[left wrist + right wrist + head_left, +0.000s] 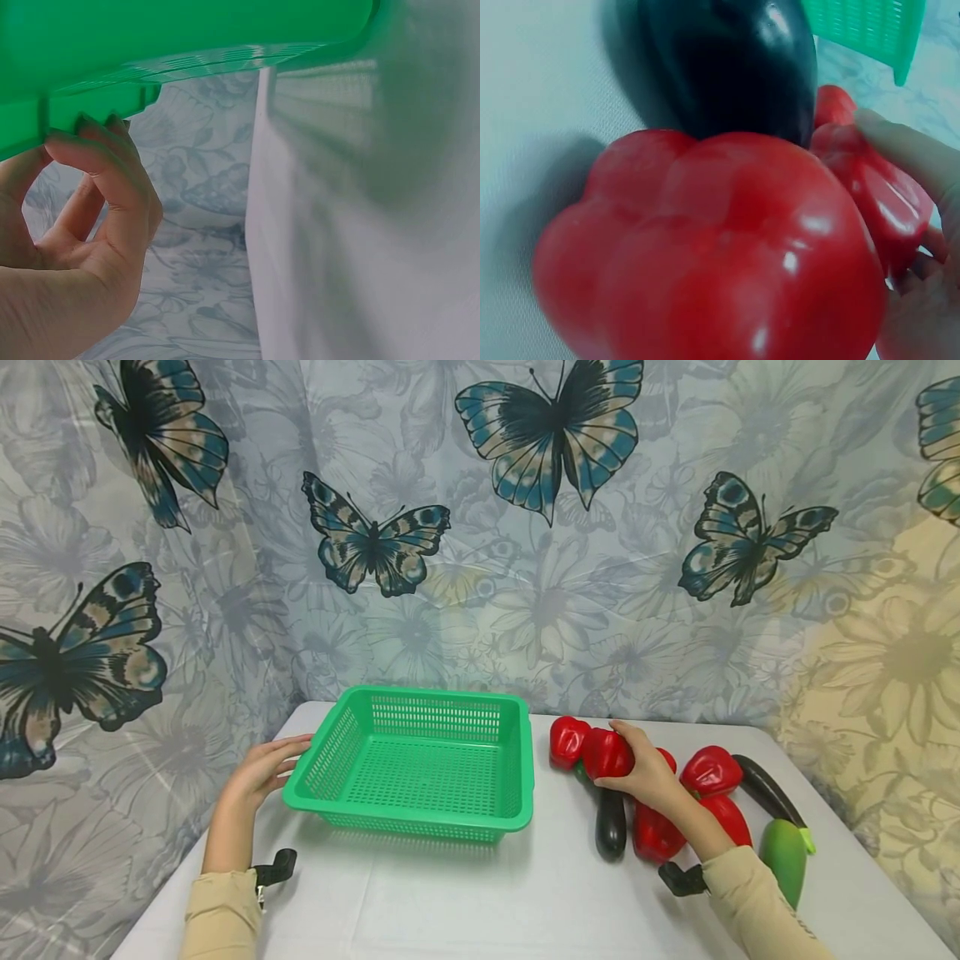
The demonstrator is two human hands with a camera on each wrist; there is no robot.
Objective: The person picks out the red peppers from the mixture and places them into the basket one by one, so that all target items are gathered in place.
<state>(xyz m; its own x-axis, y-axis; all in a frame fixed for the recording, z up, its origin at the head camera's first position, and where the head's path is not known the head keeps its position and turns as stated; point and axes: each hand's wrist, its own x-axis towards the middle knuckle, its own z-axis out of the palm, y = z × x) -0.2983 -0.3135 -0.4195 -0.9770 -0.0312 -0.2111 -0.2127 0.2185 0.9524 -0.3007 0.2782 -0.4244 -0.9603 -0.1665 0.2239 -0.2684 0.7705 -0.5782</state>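
A green plastic basket (420, 777) with perforated walls stands on the left half of the table. My left hand (261, 770) is at its left rim, fingertips against the outside of the edge, as the left wrist view shows with the fingers loosely bent (112, 161). My right hand (651, 775) holds a glossy red bell pepper (606, 753) between thumb and fingers, among the pile on the right. Just below that hand lies a dark eggplant (611, 828). Another red bell pepper (712, 247) fills the foreground of the right wrist view.
One red bell pepper (567, 742) lies left of the held one. More red peppers (711, 771) lie right of my hand, beside a long dark eggplant (768, 789) and a green, smooth vegetable (783, 860). A butterfly-patterned cloth (480, 635) hangs behind the white table (435, 902).
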